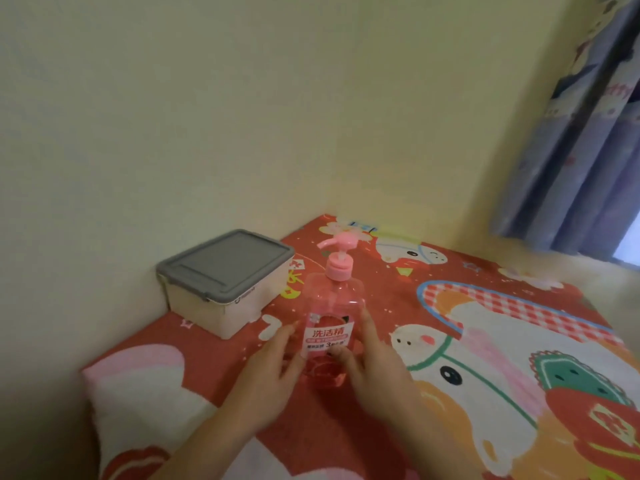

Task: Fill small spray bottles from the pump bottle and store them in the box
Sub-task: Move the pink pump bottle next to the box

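A clear pink pump bottle (332,306) with a pink pump head and a red-and-white label stands upright on the table. My left hand (266,379) rests against its left side and my right hand (374,365) against its right side, fingers wrapped around the lower body. A cream storage box (221,306) with a grey clip-on lid, closed, sits to the left behind the bottle, by the wall. No small spray bottles are in view.
The table carries a red cartoon-print cloth (485,306). Cream walls meet in a corner behind the table. A blue-purple patterned curtain (581,140) hangs at the right, beyond the table's far right edge.
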Demonstrator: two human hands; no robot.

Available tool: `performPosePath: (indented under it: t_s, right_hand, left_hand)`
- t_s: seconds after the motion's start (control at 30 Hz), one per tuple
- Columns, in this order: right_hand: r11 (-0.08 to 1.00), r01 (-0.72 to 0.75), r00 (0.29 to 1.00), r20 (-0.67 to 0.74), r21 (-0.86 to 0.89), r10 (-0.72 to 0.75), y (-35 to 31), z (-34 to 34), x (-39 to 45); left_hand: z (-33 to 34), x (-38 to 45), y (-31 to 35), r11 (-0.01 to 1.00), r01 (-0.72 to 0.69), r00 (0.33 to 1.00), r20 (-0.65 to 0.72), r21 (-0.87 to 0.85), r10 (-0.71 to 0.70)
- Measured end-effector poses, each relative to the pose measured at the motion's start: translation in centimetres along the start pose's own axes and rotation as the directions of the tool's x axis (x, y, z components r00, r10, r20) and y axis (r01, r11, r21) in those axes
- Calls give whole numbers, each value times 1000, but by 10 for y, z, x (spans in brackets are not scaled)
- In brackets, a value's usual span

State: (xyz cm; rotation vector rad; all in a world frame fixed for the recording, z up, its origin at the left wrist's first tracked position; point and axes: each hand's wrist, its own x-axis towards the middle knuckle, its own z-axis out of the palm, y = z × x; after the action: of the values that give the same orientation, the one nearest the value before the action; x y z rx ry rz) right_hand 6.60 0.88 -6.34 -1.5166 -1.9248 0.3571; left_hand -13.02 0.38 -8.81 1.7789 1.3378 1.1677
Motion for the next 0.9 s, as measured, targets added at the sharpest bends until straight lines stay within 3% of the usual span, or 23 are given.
performPosePath:
  t_s: [0.2,0.43,0.7,0.9]
  right_hand:
    - [978,186,979,62,99,-193,-15,25,18]
    - [919,281,944,92,277,-317,-33,45,35]
    - [911,344,903,184,229,-387,-60,47,51]
    - [872,472,869,97,131,-485,-84,51,53]
  left_hand:
    - [-25,-13,-10,999,37,995,-95,-15,-38]
    - [-50,-24,-25,996,87,968,-239,16,-81]
    - [-76,-30,-34,986,154,940,-316,64,-127]
    - [-93,-39,-31,967,194,907,-406,163,-113]
